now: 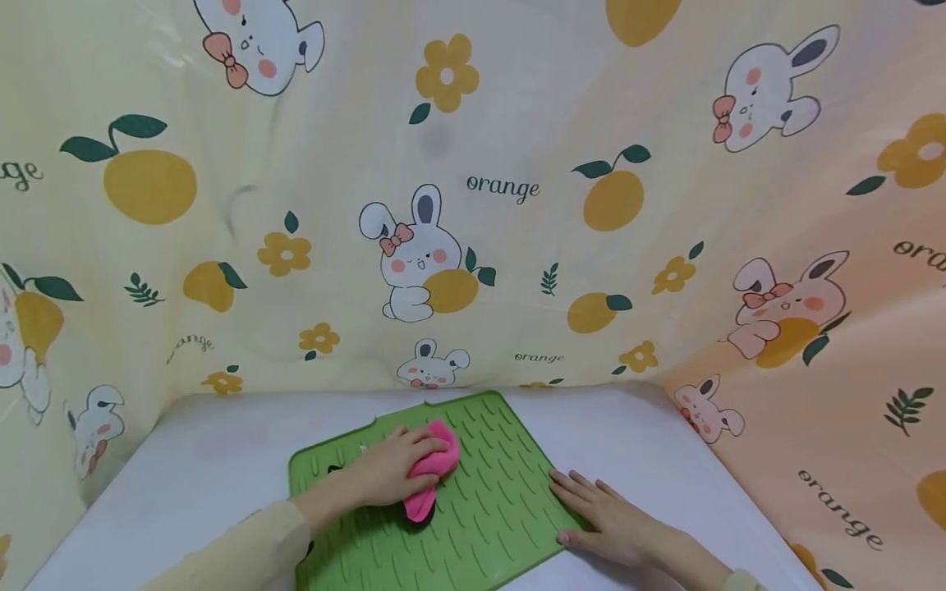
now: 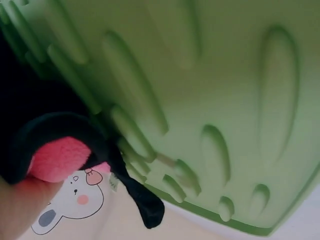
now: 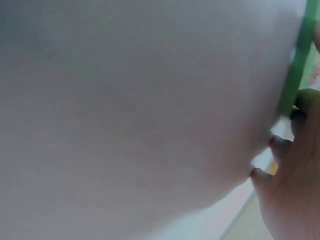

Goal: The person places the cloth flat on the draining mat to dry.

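Across the pale, smooth worktop, a roughly rectangular green mat is lying askew, its rubbery-looking face carrying rows of raised, elongated ridges with rounded ends and its far edge showing a shallow step. Over the mat's middle, the left hand is gripping a bunched pink cloth, its fingers curling round the fabric; up close, the pink is showing a plush, fuzzy nap, framed by a black curved band with a limp, strap-like end hanging beside it. Whether the band is joining onto the cloth, the views are not revealing. The right hand is resting at the mat's right edge, its fingers nearly straight, slightly spread and holding nothing. Behind the worktop, a softly creased sheet is hanging, printed with plump oranges, petalled flowers and white rabbits.
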Action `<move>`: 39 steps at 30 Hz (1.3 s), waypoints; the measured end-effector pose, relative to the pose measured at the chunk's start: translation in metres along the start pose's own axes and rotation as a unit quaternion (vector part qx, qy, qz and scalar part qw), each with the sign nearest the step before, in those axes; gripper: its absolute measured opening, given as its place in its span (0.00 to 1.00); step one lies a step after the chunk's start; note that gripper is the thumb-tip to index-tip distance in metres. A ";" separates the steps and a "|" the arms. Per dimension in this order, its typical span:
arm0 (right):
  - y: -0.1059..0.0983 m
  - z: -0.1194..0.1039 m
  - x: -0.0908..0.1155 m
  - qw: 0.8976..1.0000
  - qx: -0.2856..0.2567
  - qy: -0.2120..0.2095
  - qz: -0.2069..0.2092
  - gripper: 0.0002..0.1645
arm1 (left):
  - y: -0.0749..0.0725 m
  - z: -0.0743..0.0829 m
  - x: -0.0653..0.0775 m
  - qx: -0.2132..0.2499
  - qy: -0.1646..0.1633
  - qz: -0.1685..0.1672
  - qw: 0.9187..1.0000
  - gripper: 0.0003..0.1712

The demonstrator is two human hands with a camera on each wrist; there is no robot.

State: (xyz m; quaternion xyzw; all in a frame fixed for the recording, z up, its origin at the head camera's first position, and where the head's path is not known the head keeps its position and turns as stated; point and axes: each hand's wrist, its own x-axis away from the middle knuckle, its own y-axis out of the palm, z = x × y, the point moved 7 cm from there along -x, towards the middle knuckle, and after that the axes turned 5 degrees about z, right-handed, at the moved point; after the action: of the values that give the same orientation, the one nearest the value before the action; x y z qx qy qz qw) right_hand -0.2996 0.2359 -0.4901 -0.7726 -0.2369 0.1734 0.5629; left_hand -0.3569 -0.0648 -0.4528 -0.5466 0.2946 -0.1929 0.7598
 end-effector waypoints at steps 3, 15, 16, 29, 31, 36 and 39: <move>-0.004 -0.002 -0.003 1.000 -0.008 0.010 0.000 0.47 | -0.004 0.001 0.001 -0.003 -0.002 0.008 1.000 0.30; -0.040 -0.055 -0.035 0.980 -0.055 0.015 0.191 0.31 | -0.050 0.000 0.022 0.108 -0.036 0.103 0.988 0.29; -0.042 -0.062 -0.040 0.977 -0.068 0.013 0.203 0.29 | -0.055 -0.003 0.024 0.121 -0.043 0.120 0.984 0.28; -0.019 -0.145 -0.094 0.963 -0.183 -0.021 0.194 0.20 | -0.074 -0.029 0.058 0.220 -0.106 0.146 0.959 0.12; -0.012 -0.153 -0.100 0.965 -0.187 -0.021 0.184 0.18 | -0.070 -0.029 0.061 0.228 -0.104 0.121 0.961 0.11; 0.001 -0.167 -0.111 0.971 -0.179 -0.016 0.159 0.17 | -0.061 -0.028 0.065 0.226 -0.090 0.086 0.966 0.08; 0.007 -0.169 -0.116 0.975 -0.170 -0.001 0.146 0.20 | -0.057 -0.027 0.066 0.212 -0.080 0.083 0.970 0.09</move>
State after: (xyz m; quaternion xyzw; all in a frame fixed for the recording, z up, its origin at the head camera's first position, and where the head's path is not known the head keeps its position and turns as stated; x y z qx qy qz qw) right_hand -0.3043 0.0363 -0.4448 -0.8830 -0.1480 0.2116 0.3919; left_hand -0.3233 -0.1432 -0.4209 -0.3601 0.2300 -0.1430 0.8927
